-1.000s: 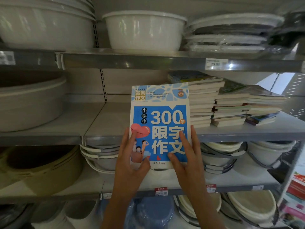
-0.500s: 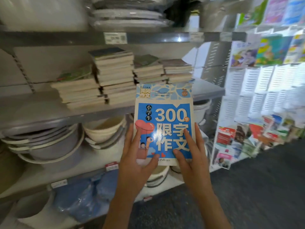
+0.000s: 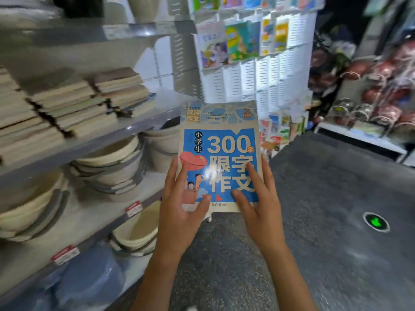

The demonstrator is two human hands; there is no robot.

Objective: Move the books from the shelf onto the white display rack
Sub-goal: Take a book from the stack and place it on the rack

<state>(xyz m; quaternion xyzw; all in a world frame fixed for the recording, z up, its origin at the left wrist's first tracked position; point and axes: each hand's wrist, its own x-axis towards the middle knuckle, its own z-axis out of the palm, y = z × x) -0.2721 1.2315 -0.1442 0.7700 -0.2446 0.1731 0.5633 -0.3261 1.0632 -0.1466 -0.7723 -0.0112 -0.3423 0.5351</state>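
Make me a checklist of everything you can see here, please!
Surface: grey metal shelf, dark speckled floor.
Job's things: blue 300 book held upright; book stacks on the shelf; white display rack, partly filled.
Clutter: stacked basins below; price tags.
Grippers: left hand and right hand both grip the book's lower part.
Cables: nothing seen.
Surroundings: packaged goods at right; green floor marker.

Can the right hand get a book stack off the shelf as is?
Probably not. The right hand and left hand both hold the blue book, and the book stacks lie far left on the shelf, across the body.
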